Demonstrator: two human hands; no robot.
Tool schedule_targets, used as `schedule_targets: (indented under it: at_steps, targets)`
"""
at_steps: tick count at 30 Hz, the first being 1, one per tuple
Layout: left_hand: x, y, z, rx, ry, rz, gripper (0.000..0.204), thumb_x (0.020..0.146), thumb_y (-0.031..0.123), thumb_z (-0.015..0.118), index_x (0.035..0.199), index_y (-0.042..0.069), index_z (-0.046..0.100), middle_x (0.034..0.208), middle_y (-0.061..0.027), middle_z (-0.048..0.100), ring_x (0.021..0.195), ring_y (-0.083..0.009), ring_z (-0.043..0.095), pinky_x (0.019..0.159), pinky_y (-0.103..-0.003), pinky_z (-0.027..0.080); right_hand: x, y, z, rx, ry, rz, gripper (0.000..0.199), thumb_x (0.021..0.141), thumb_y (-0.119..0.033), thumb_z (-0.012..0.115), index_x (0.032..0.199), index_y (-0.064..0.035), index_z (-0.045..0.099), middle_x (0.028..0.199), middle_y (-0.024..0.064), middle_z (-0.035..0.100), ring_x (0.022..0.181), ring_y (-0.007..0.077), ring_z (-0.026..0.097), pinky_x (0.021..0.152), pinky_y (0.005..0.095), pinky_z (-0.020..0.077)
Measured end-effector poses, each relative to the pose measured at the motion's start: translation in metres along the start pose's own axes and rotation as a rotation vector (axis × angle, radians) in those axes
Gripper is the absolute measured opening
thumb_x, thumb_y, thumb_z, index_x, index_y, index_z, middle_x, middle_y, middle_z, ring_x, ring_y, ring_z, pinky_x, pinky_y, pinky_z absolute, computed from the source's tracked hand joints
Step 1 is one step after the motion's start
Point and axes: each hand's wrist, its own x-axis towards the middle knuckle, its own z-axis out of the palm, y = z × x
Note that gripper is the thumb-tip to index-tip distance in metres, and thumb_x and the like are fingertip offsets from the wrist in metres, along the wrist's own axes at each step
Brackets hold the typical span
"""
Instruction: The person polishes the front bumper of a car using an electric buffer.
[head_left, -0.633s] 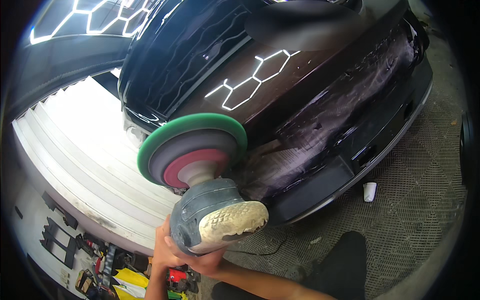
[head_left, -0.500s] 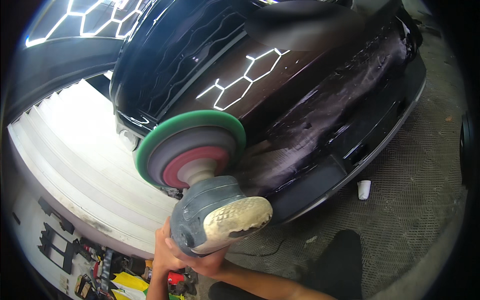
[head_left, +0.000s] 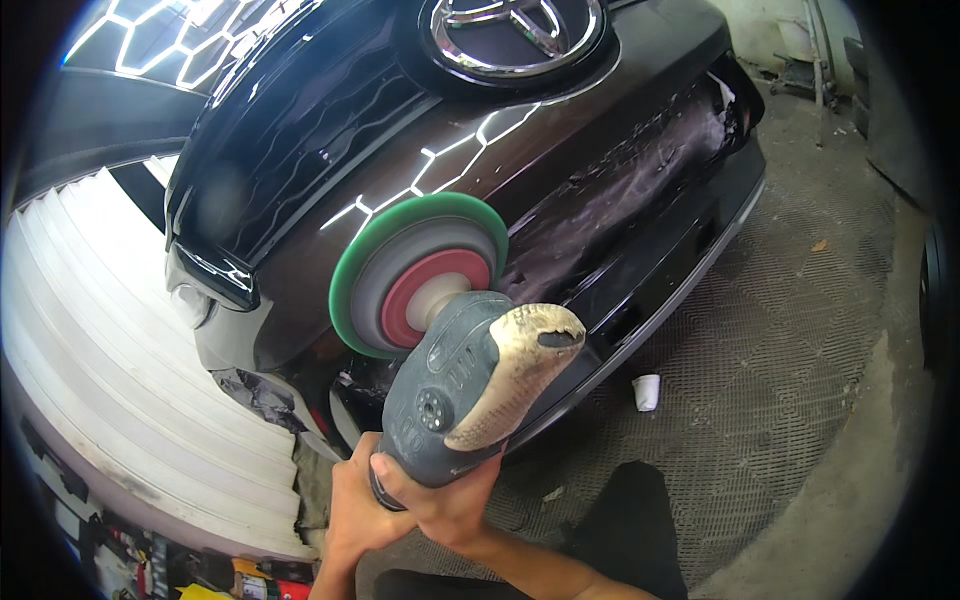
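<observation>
A rotary car polisher [head_left: 440, 390] has a dark grey body with a worn cream patch and a round pad [head_left: 350, 300], green at the rim, then grey and red. My left hand [head_left: 358, 503] and my right hand [head_left: 455, 500] are wrapped close together around its near end. The pad faces the glossy dark rear panel [head_left: 400, 165] of a car; whether it touches the paint cannot be told. Hazy whitish smears [head_left: 640, 185] mark the paint to the pad's right. The fingers' undersides are hidden behind the tool.
A chrome emblem [head_left: 480, 70] sits on the panel above. The dark bumper [head_left: 690, 250] runs along its lower side. White corrugated sheeting [head_left: 90, 290] lines the left, with clutter at lower left. A white cup [head_left: 647, 392] stands on the patterned floor mat [head_left: 740, 420]. My dark-clad leg [head_left: 630, 530] shows below.
The polisher has shifted right and up in the picture, with both hands still on it. The view has moved as well, and the blurred dark shape at the top now shows as a chrome emblem.
</observation>
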Motion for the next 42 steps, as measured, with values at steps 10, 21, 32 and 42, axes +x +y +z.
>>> schedule_targets:
  at_steps: [10, 21, 32, 42]
  targets:
    - [0.044, 0.032, 0.066, 0.004, -0.022, 0.054, 0.072, 0.065, 0.04, 0.094, 0.114, -0.002, 0.062, 0.091, -0.0259, 0.076, 0.092, -0.0452, 0.077, 0.08, -0.048, 0.06, 0.057, -0.033, -0.054, -0.197, 0.123, -0.173, 0.073, 0.081, -0.014, 0.091, 0.139, 0.0016, 0.05, 0.125, 0.0112, 0.062, 0.11, 0.0183, 0.064, 0.099, 0.0378, 0.0527]
    - [0.013, 0.035, 0.027, 0.24, 0.032, 0.035, 0.075, 0.066, 0.039, 0.088, 0.123, -0.001, 0.062, 0.091, -0.027, 0.076, 0.088, -0.0453, 0.077, 0.08, -0.051, 0.061, 0.026, -0.016, -0.033, 0.027, 0.014, 0.024, 0.07, 0.079, -0.008, 0.09, 0.137, -0.0002, 0.052, 0.126, 0.0101, 0.062, 0.11, 0.0186, 0.065, 0.098, 0.0378, 0.0544]
    - [-0.062, -0.049, 0.005, 0.046, 0.225, 0.011, 0.067, 0.068, 0.021, 0.081, 0.124, -0.009, 0.059, 0.094, -0.0252, 0.076, 0.089, -0.0363, 0.079, 0.08, -0.043, 0.06, -0.033, 0.034, -0.01, -0.043, -0.259, 0.046, 0.094, 0.075, -0.01, 0.098, 0.14, -0.001, 0.029, 0.127, 0.0149, 0.06, 0.115, 0.0227, 0.065, 0.101, 0.0428, 0.0534]
    - [0.038, 0.011, 0.089, -0.126, 0.029, 0.111, 0.065, 0.066, 0.031, 0.09, 0.114, 0.0, 0.06, 0.093, -0.0255, 0.075, 0.094, -0.0435, 0.078, 0.082, -0.046, 0.059, 0.049, -0.039, -0.061, -0.299, 0.06, -0.147, 0.091, 0.076, -0.012, 0.094, 0.145, 0.0034, 0.038, 0.132, 0.0159, 0.058, 0.116, 0.0223, 0.064, 0.103, 0.0402, 0.0525]
